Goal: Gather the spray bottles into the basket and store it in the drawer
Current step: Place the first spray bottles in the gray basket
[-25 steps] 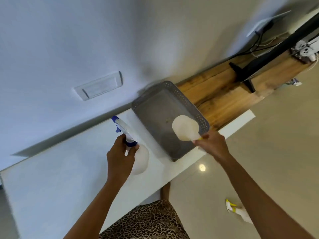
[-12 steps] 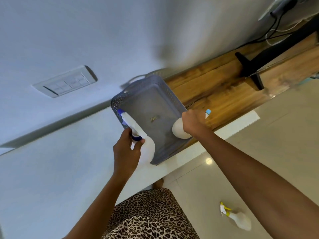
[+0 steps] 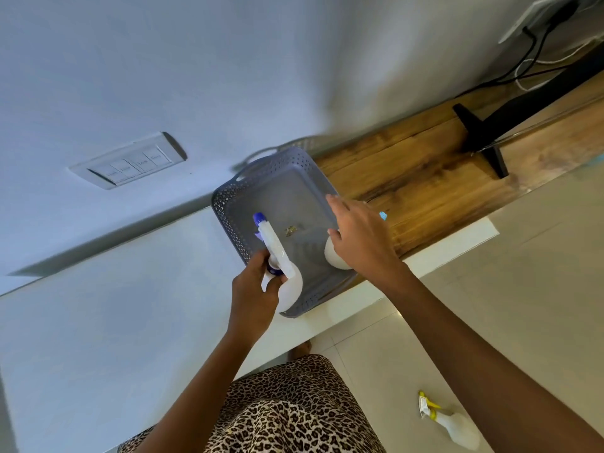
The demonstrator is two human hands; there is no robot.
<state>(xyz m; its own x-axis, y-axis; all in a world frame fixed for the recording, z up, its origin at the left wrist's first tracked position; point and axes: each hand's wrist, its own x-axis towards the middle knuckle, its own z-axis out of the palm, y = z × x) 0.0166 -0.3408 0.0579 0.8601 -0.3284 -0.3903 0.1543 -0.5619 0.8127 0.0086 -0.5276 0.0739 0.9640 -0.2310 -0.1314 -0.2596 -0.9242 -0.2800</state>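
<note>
Over the grey basket [image 3: 287,204] at the white counter's [image 3: 98,322] front edge, a left hand [image 3: 258,289] clasps a blue-capped spray bottle [image 3: 277,256]; the right hand [image 3: 356,237], fingers spread, releases another. Next, likely: fetch the yellow-capped bottle [image 3: 451,423] from the floor.

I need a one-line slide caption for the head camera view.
Left hand lowers a blue-nozzle spray bottle into the grey basket; right hand releases another.
</note>
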